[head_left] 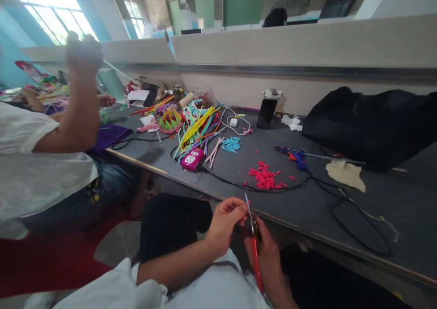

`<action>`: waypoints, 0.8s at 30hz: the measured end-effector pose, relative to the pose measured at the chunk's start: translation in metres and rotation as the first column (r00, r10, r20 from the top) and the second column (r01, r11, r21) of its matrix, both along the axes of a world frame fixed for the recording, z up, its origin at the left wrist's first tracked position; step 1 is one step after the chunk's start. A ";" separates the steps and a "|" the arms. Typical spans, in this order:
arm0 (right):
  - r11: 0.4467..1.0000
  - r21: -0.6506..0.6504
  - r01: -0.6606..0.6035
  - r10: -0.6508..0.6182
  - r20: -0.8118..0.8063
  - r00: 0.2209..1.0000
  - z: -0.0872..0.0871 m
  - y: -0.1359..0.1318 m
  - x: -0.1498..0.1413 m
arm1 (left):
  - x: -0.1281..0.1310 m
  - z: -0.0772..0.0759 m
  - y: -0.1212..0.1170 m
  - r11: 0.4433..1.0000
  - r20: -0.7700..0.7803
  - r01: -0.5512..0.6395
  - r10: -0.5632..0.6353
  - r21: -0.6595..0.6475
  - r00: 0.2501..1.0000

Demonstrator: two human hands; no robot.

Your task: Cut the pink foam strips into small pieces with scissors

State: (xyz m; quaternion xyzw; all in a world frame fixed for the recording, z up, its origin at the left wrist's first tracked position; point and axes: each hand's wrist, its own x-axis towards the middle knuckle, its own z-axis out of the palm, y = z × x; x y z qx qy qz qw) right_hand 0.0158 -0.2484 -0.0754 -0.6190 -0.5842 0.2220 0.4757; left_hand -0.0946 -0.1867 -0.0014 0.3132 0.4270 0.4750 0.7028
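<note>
In my right hand point(268, 252) is a pair of scissors point(255, 250) with red handles, blades pointing up and away from me. My left hand point(227, 222) is closed in a pinch right beside the blades; what its fingertips hold is too small to make out. Both hands are above my lap, just short of the table's front edge. Beyond them on the table lies a loose pile of short red pieces point(264, 177). Farther back is a heap of short blue pieces point(231, 144), with a few pale pink strips point(215, 152) beside it.
A dark cable point(232, 183) runs across the table to a purple box point(192, 159). A blue glue gun point(297, 158), a beige cloth point(346, 174), a black bag point(368, 122) and a tumbler point(268, 108) stand right. Colourful pipe cleaners point(198, 129) lie left. A co-worker point(44, 163) sits at left, arm raised.
</note>
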 end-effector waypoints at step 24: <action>0.996 0.074 0.049 -0.053 0.057 0.997 -0.006 -0.003 0.000 | 0.006 -0.002 -0.010 1.000 0.043 -0.016 0.017 -0.021 0.999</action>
